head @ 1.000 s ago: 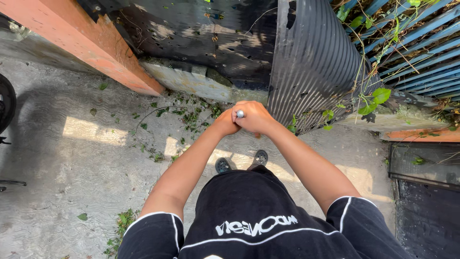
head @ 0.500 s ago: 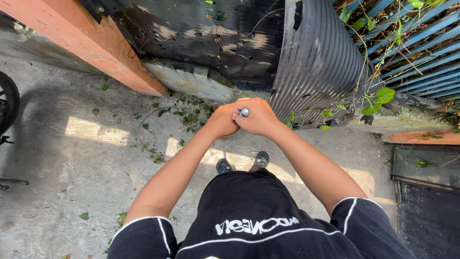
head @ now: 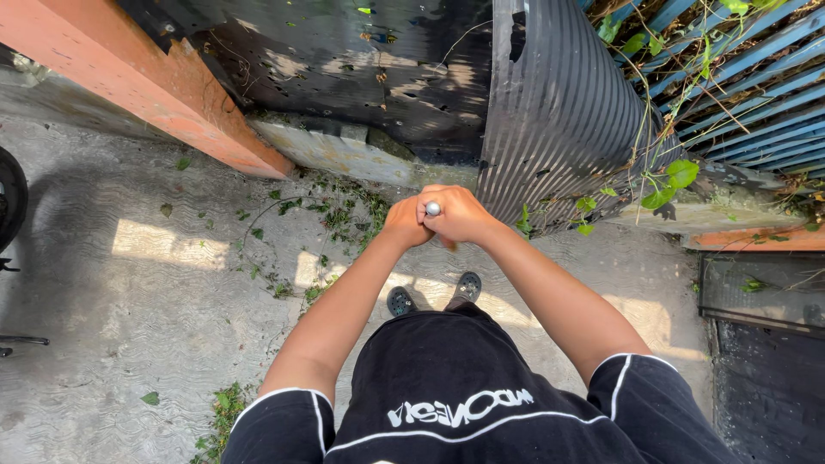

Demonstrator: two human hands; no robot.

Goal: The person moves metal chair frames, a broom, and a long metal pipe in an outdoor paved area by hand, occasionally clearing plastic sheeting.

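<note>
Your clasped hands, left hand [head: 404, 222] and right hand [head: 460, 213], sit a little lower and closer to your shoes [head: 434, 293] than half a second ago, the metal handle tip [head: 432, 208] dropping with them.

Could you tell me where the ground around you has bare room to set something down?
Bare concrete lies left of the left hand, between the orange beam and the tyre. Crowded: the leaf litter beside the corrugated sheet.
</note>
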